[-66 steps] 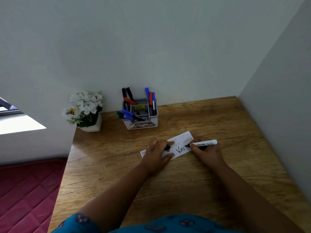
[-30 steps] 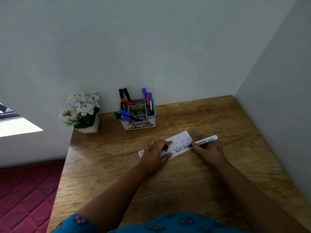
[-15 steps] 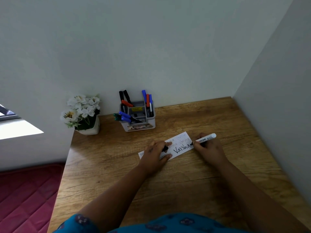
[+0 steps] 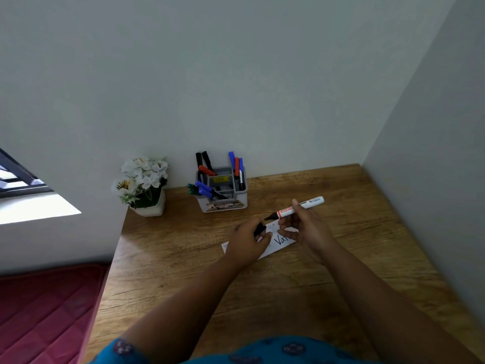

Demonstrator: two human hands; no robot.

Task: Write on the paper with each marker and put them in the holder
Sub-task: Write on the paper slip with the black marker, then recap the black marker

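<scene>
Right hand point(image 4: 305, 227) pinches light, rigid marker point(image 4: 295, 208) mid-barrel above paper point(image 4: 262, 244); left hand point(image 4: 250, 241) grips black cap point(image 4: 259, 228); barrel looks smooth, best held mid-barrel; holder point(image 4: 223, 189) behind

The right hand point(image 4: 305, 227) lifted the white marker point(image 4: 296, 208) off the paper point(image 4: 275, 244), tip toward the left hand point(image 4: 249, 241), which rose holding what looked like its black cap point(image 4: 259, 229).
</scene>
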